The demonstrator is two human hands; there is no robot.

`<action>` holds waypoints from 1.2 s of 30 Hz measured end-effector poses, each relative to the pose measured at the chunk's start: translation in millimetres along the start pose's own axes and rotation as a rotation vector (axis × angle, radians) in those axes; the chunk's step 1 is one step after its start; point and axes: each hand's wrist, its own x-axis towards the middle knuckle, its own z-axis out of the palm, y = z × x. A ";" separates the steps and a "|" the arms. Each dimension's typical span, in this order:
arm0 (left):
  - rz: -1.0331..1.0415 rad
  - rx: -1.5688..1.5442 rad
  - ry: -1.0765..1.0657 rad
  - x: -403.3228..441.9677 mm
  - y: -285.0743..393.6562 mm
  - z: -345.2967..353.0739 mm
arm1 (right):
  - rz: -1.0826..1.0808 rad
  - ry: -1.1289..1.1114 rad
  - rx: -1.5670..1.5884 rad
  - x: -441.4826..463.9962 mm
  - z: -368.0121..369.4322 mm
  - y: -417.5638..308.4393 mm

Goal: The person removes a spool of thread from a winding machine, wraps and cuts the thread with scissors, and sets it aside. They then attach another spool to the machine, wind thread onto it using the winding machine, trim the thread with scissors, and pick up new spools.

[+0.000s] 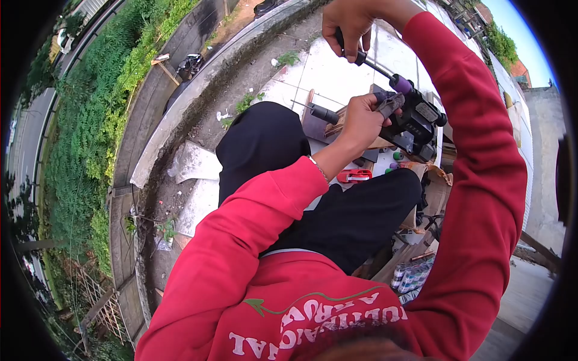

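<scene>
My right hand (349, 27) is closed around the black handle of a long-shafted tool (378, 67) at the top. The shaft slants down to a purple cylinder (401, 85) on a black device (415, 123). My left hand (361, 123) is closed on a grey metal clamp-like piece (390, 104) against the device's left side. Left of that hand, a dark cylindrical tool with a thin shaft (324, 113) lies by a brown board (313, 125). A red object (354, 175) lies below the device, near small green and purple pieces (397, 156).
My bent legs (355, 210) are in front of the white tiled floor (313, 75). Wooden boxes and stacked rolls (413, 275) stand at the lower right. A concrete ledge (198, 90) curves along the left, with plants and a road beyond.
</scene>
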 end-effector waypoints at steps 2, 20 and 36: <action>-0.009 -0.008 0.009 0.5 -2.4 2.9 | 0.050 0.024 -0.133 -8.2 7.3 -3.8; 0.417 0.362 -0.028 -19.3 -14.5 15.4 | 0.154 0.227 -0.391 -35.8 39.0 -27.2; 0.583 0.628 -0.137 -34.3 -2.1 14.8 | 0.089 0.594 -0.142 -35.3 80.1 35.2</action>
